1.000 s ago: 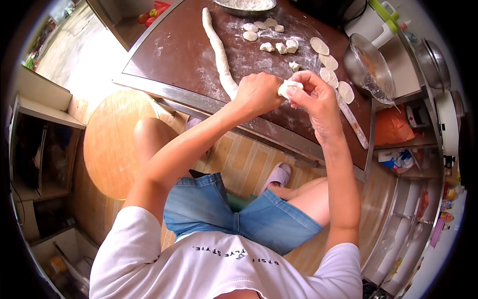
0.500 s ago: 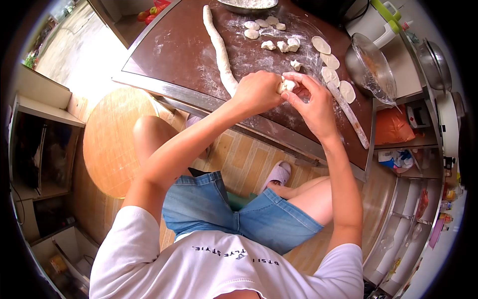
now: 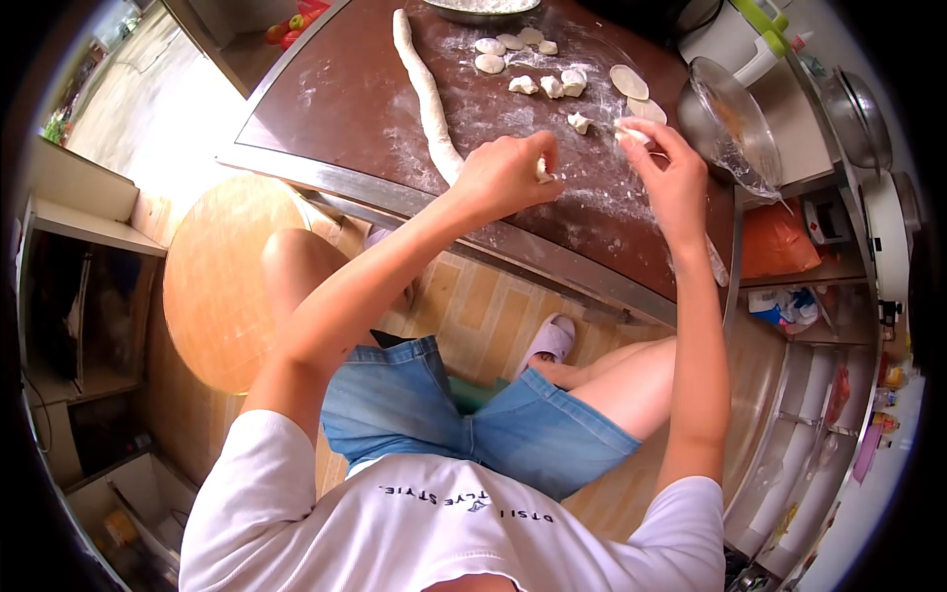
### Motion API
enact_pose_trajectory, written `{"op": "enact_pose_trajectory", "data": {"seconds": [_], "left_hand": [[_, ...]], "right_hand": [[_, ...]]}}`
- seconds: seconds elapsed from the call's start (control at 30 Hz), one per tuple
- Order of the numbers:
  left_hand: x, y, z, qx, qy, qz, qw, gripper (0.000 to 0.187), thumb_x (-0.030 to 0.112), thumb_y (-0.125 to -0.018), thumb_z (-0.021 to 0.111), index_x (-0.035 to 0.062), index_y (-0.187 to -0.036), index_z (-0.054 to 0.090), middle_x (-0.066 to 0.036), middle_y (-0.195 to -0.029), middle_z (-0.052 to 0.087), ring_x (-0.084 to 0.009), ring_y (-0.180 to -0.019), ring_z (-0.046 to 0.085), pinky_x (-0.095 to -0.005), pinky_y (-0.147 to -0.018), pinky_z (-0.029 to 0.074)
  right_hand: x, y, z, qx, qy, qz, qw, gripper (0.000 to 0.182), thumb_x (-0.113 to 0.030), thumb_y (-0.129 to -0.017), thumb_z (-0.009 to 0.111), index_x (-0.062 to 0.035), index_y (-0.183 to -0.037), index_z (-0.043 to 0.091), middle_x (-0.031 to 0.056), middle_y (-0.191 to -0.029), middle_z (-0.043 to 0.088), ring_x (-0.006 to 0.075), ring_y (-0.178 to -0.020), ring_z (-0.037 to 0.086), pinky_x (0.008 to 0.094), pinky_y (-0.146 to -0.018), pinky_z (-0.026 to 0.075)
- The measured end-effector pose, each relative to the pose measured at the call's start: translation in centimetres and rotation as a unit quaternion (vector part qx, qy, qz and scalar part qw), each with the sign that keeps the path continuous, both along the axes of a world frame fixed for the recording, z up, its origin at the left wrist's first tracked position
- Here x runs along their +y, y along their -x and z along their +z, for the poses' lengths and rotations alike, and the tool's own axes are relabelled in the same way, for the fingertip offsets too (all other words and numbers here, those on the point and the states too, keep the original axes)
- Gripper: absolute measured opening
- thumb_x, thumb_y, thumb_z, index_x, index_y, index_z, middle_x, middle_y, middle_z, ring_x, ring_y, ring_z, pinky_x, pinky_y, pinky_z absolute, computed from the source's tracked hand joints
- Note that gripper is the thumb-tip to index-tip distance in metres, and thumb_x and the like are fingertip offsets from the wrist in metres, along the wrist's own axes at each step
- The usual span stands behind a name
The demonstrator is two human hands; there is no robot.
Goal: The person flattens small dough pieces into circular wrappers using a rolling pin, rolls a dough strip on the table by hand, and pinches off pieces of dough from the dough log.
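Observation:
My left hand (image 3: 501,180) is closed around the near end of a long dough rope (image 3: 426,104), and a bit of white dough pokes out by the thumb. The rest of that rope lies along the brown table (image 3: 335,99). To the right, my right hand (image 3: 675,173) pinches a small dough piece (image 3: 631,132) between thumb and fingertips, above the table. Small dough lumps (image 3: 550,87) sit beyond my hands, with one lump (image 3: 579,122) nearer. Flat dough rounds (image 3: 628,81) lie on the right, partly hidden by my right hand.
A floury bowl (image 3: 483,8) stands at the far edge. On the right are a metal bowl (image 3: 735,128) with plastic film and a rolling pin (image 3: 716,264), mostly behind my right wrist. A round wooden stool (image 3: 222,286) stands at left. Loose flour dusts the tabletop.
My hands were together at the rope's end and are now apart. The right hand has moved right with a torn-off dough piece; the left still grips the rope.

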State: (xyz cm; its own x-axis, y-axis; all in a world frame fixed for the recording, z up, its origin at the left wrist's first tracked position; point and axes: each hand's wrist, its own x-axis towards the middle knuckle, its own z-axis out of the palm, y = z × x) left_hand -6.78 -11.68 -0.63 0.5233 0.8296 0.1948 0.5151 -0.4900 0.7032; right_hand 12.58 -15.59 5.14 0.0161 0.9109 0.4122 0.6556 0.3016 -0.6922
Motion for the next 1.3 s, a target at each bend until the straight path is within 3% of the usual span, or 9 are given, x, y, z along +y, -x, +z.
{"op": "enact_pose_trajectory", "data": {"seconds": [0.1, 0.2, 0.4, 0.47, 0.63, 0.8, 1.03, 1.2, 1.3], "left_hand": [[0.5, 1.0, -1.2, -0.083, 0.087, -0.042, 0.992, 0.034, 0.019, -0.073, 0.07, 0.0054, -0.097, 0.049, -0.011, -0.076, 0.061, -0.0239, -0.074, 0.059, -0.0339, -0.069, 0.045], [0.4, 1.8, -1.1, -0.083, 0.143, -0.056, 0.985, 0.038, 0.017, -0.074, 0.07, 0.0051, -0.101, 0.046, -0.012, -0.079, 0.06, -0.0222, -0.075, 0.058, -0.0332, -0.07, 0.044], [0.0, 2.4, -1.2, -0.022, 0.101, -0.08, 0.991, 0.032, 0.017, -0.076, 0.069, 0.0054, -0.099, 0.05, -0.007, -0.075, 0.058, -0.0165, -0.069, 0.055, -0.0312, -0.065, 0.043], [-0.3, 2.5, -0.5, 0.004, 0.111, -0.093, 0.989, 0.026, 0.018, -0.079, 0.067, 0.0051, -0.095, 0.051, -0.003, -0.072, 0.056, -0.0126, -0.065, 0.052, -0.0285, -0.061, 0.043], [0.8, -0.2, 0.1, -0.316, 0.252, -0.031, 0.914, 0.025, 0.026, -0.086, 0.06, 0.0026, -0.082, 0.053, 0.0, -0.066, 0.05, -0.0061, -0.057, 0.046, -0.024, -0.049, 0.038], [3.6, 0.7, 1.9, -0.347, 0.315, 0.003, 0.884, 0.036, 0.037, -0.095, 0.039, 0.0075, -0.078, 0.049, 0.002, -0.055, 0.039, -0.0079, -0.048, 0.034, -0.0239, -0.047, 0.031], [5.3, 4.5, -2.2, -0.729, 0.478, 0.114, 0.476, 0.021, 0.029, -0.095, 0.043, 0.0126, -0.082, 0.046, 0.004, -0.057, 0.038, -0.0086, -0.051, 0.038, -0.0249, -0.053, 0.037], [6.3, 5.0, -2.2, -0.765, 0.458, 0.109, 0.439, 0.02, 0.029, -0.095, 0.043, 0.0123, -0.084, 0.046, 0.004, -0.058, 0.036, -0.0081, -0.054, 0.039, -0.0242, -0.054, 0.038], [6.7, 4.1, -3.2, -0.764, 0.453, 0.088, 0.451, 0.02, 0.028, -0.097, 0.041, 0.0109, -0.089, 0.047, 0.002, -0.066, 0.046, -0.0085, -0.058, 0.043, -0.0232, -0.054, 0.039]], "right_hand": [[1.5, -1.6, -4.0, -0.234, -0.011, -0.027, 0.972, 0.023, -0.013, -0.079, 0.066, -0.0057, -0.101, 0.066, 0.0112, -0.084, 0.064, 0.0264, -0.074, 0.061, 0.0332, -0.069, 0.048], [0.9, -1.1, -3.9, -0.189, 0.004, -0.036, 0.981, 0.021, -0.017, -0.08, 0.064, -0.005, -0.097, 0.065, 0.0149, -0.087, 0.063, 0.0311, -0.077, 0.061, 0.0383, -0.069, 0.048], [1.0, -1.6, -4.4, -0.335, 0.114, -0.123, 0.927, 0.02, -0.021, -0.079, 0.065, -0.0061, -0.092, 0.062, 0.0132, -0.072, 0.063, 0.0304, -0.068, 0.061, 0.0395, -0.06, 0.045], [0.1, 0.1, -2.5, -0.262, 0.096, -0.117, 0.953, 0.021, -0.021, -0.078, 0.066, -0.0071, -0.093, 0.062, 0.012, -0.068, 0.062, 0.0282, -0.063, 0.061, 0.0375, -0.056, 0.044], [1.5, 3.2, -2.5, 0.174, 0.144, 0.068, 0.972, 0.026, -0.027, -0.087, 0.059, -0.0056, -0.1, 0.063, 0.0007, -0.073, 0.061, 0.0071, -0.064, 0.056, 0.0219, -0.055, 0.045], [10.7, 3.6, -0.8, 0.142, 0.054, 0.062, 0.986, 0.027, -0.028, -0.089, 0.054, -0.004, -0.092, 0.065, 0.0028, -0.077, 0.064, 0.0095, -0.065, 0.059, 0.0229, -0.057, 0.047], [30.0, 7.9, -0.8, -0.3, -0.008, 0.061, 0.952, 0.02, -0.024, -0.076, 0.059, -0.009, -0.082, 0.07, 0.018, -0.08, 0.064, 0.0349, -0.078, 0.062, 0.0411, -0.073, 0.049], [39.1, 9.4, -6.5, -0.353, 0.149, 0.163, 0.909, 0.023, -0.03, -0.072, 0.069, -0.0087, -0.079, 0.07, 0.0063, -0.08, 0.068, 0.0219, -0.07, 0.064, 0.0353, -0.068, 0.048], [37.3, 9.9, -3.2, -0.292, 0.257, 0.185, 0.903, 0.022, -0.024, -0.075, 0.068, -0.0035, -0.081, 0.068, 0.0032, -0.075, 0.066, 0.0142, -0.066, 0.058, 0.029, -0.062, 0.046]]}}
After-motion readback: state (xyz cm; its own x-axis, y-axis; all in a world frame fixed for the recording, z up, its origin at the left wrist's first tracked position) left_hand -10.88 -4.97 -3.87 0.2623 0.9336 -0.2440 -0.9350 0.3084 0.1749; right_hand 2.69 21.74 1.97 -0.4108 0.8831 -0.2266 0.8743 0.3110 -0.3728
